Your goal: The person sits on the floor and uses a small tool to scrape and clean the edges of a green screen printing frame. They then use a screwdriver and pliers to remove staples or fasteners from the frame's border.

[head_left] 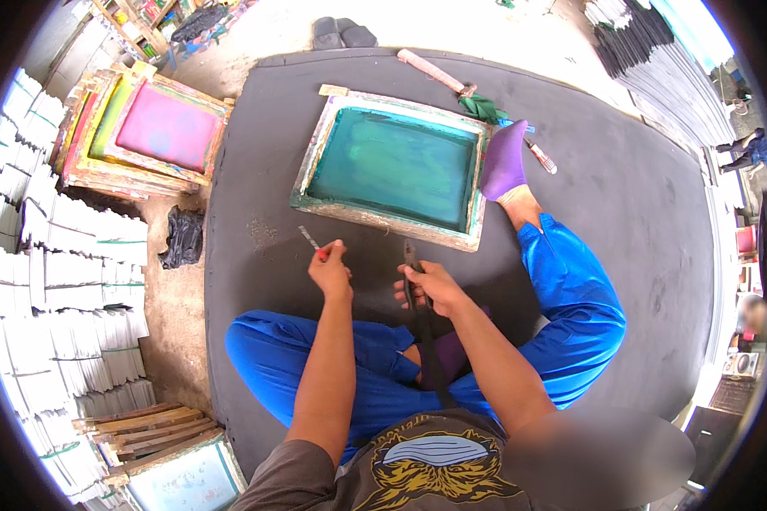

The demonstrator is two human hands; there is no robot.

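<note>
My left hand [331, 274] is closed around the red handle of what looks like a cutter knife [307, 234], its narrow metal blade pointing away to the left. In my right hand [435, 288] is a pair of dark pliers [410, 254], gripped by the handles with the jaws pointing away from me. Just beyond both hands, apart from them, lies a wooden screen-printing frame [388, 228] stretched with teal mesh [392, 162]. My purple-socked foot [504, 162] rests against its right edge.
The dark padded work surface [631, 213] holds a screwdriver [541, 159], a pink rod-shaped thing [430, 68] and a green cloth [483, 108]. Pink and yellow frames [169, 128] are stacked at left, near a black plastic bag [181, 237] and bundled white stacks [85, 298].
</note>
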